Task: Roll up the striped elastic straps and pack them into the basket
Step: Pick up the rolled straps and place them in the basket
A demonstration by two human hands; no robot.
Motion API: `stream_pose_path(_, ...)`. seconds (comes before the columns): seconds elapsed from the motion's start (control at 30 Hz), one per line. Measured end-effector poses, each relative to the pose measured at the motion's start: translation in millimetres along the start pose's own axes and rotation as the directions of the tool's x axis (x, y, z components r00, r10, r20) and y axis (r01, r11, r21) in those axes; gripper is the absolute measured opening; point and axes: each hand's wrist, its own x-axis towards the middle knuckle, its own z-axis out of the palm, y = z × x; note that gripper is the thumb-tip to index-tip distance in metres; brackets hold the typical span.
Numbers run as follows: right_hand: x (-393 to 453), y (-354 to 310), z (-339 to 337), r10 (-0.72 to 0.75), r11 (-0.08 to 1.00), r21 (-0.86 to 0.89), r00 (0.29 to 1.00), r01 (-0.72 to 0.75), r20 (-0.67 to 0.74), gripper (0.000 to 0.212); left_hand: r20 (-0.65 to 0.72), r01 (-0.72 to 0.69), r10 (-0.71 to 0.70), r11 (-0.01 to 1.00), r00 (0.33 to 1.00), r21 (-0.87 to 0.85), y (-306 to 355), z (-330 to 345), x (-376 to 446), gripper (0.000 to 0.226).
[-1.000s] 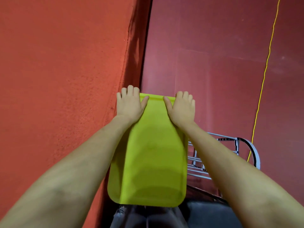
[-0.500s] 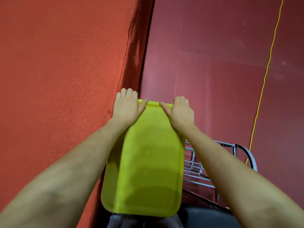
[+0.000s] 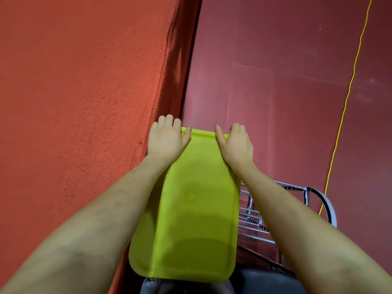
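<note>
Only the flat face of a lime-green plastic basket [image 3: 197,209] shows, held out in front of me and tilted away. My left hand [image 3: 165,139] grips its far left corner, fingers curled over the far edge and thumb lying on the face. At the far right corner my right hand [image 3: 236,143] holds it the same way. No striped elastic straps are in view.
An orange-red cloth-covered surface [image 3: 84,102] fills the left side, its edge running close to the basket. Dark red floor [image 3: 275,60] lies to the right, with a grey metal rack [image 3: 297,194] near my right forearm and a yellow cord [image 3: 343,107] farther right.
The basket and both hands have shifted slightly down and left in the view. Both grips look the same.
</note>
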Motion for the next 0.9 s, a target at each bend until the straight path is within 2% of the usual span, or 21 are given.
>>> stream_pose_path(0.1, -4.4, -0.3, 2.2, -0.019, 1.0, -0.003, 0.998, 0.019, -0.056, 0.047, 0.016, 0.07, -0.07, 0.997, 0.997, -0.013, 2.7, 0.1, -3.7, 0.048)
stream_pose_path(0.27, -19.9, 5.1, 2.2, -0.059, 0.996, 0.052, 0.985, 0.069, -0.163, 0.04, 0.123, 0.302, -0.282, 0.933, 0.951, -0.195, 4.0, -11.5, -26.3, 0.058)
stream_pose_path(0.37, -46.3, 10.3, 6.7, 0.027, 0.998, 0.06, 0.99, -0.019, -0.139, 0.049, 0.171, 0.374, -0.341, 0.899, 0.924, -0.226, 6.2, -19.9, -61.1, 0.07)
stream_pose_path(0.5, -93.3, 11.5, 14.9, 0.189, 0.969, 0.178, 0.977, -0.169, -0.1, 0.059, 0.238, 0.486, -0.433, 0.837, 0.869, -0.25, 14.2, -26.8, -106.8, 0.078)
stream_pose_path(0.8, -181.0, 24.0, 28.0, 0.326, 0.935, 0.175, 0.942, -0.309, -0.078, 0.049, 0.311, 0.481, -0.406, 0.849, 0.859, -0.219, 22.8, -36.3, -187.5, 0.087)
stream_pose_path(0.9, -187.0, 27.4, 32.7, 0.309, 0.94, 0.182, 0.945, -0.288, -0.103, 0.049, 0.345, 0.466, -0.383, 0.861, 0.857, -0.203, 19.7, -34.9, -190.4, 0.091)
